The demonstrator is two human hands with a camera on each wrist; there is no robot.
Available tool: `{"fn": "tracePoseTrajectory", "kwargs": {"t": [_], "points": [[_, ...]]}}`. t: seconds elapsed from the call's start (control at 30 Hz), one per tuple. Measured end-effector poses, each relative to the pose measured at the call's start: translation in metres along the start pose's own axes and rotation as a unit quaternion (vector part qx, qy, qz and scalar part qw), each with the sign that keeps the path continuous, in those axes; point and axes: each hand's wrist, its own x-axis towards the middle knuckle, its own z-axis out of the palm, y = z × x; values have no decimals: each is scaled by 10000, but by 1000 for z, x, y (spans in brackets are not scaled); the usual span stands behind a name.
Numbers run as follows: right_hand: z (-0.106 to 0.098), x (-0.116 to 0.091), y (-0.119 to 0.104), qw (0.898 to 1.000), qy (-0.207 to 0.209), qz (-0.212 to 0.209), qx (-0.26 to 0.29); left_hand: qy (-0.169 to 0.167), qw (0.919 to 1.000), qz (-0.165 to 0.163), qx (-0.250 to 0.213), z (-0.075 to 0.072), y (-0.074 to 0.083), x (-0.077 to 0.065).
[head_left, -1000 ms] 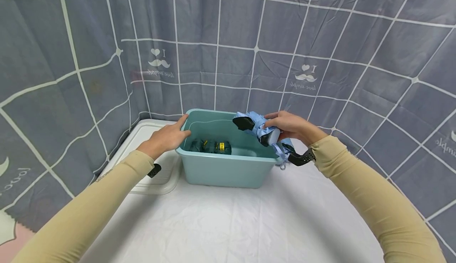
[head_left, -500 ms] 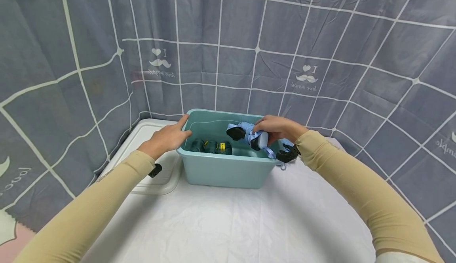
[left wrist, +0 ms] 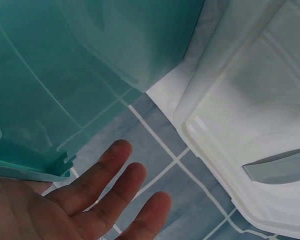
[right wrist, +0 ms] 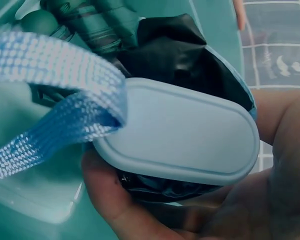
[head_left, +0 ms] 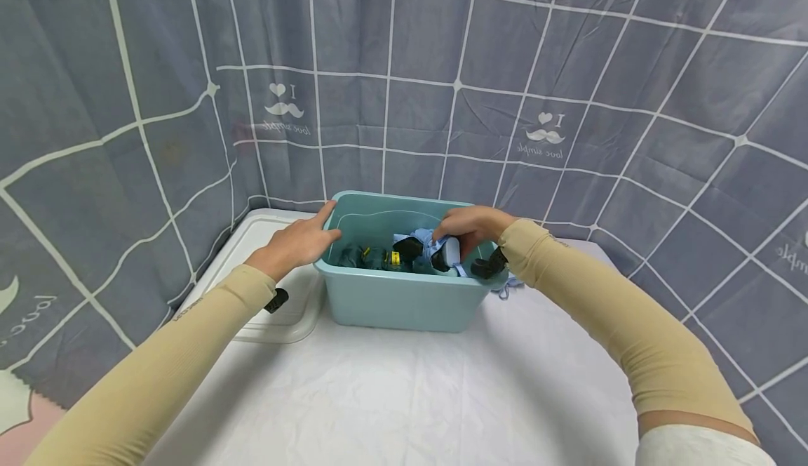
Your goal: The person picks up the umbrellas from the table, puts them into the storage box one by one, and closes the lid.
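My right hand (head_left: 472, 224) reaches down into a teal plastic bin (head_left: 398, 302) and grips a folded light-blue umbrella (head_left: 428, 243) with black lining. The right wrist view shows the umbrella's flat, pale oval handle end (right wrist: 185, 131) and woven blue strap (right wrist: 55, 60), with thumb and fingers around the bundle. Left of it in the bin lies a dark green folded bundle (head_left: 374, 259) with yellow markings. At the bin's left rim rests my left hand (head_left: 295, 247), thumb over the edge. In the left wrist view, its other fingers (left wrist: 122, 185) extend loosely outside the wall.
A white lid (head_left: 297, 315) lies flat on the white-covered table (head_left: 391, 396), left of the bin. Some light-blue fabric (head_left: 513, 282) shows outside the bin's right end. Grey gridded curtain (head_left: 416, 115) closes off the back and sides.
My right hand has moved left and down, carrying the umbrella from above the bin's right side to inside it, beside the green bundle. The left hand stays at the rim.
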Motion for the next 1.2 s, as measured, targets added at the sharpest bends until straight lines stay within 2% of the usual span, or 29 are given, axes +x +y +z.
{"fn": "tracePoseTrajectory", "kwargs": {"t": [0.3, 0.57, 0.83, 1.2], "points": [[5, 10, -5, 9968, -444, 229, -627, -15, 10000, -26, 3, -1, 3, -2], [7, 16, -3, 9929, -1009, 463, -434, -28, 10000, -38, -22, -1, 3, -2], [7, 22, 5, 9835, -1470, 657, -828, 1, 10000, -15, -13, 1, 2, -2], [-2, 14, 9, 9848, -1275, 395, -1115, -8, 10000, -16, 42, 0, 2, -2]]}}
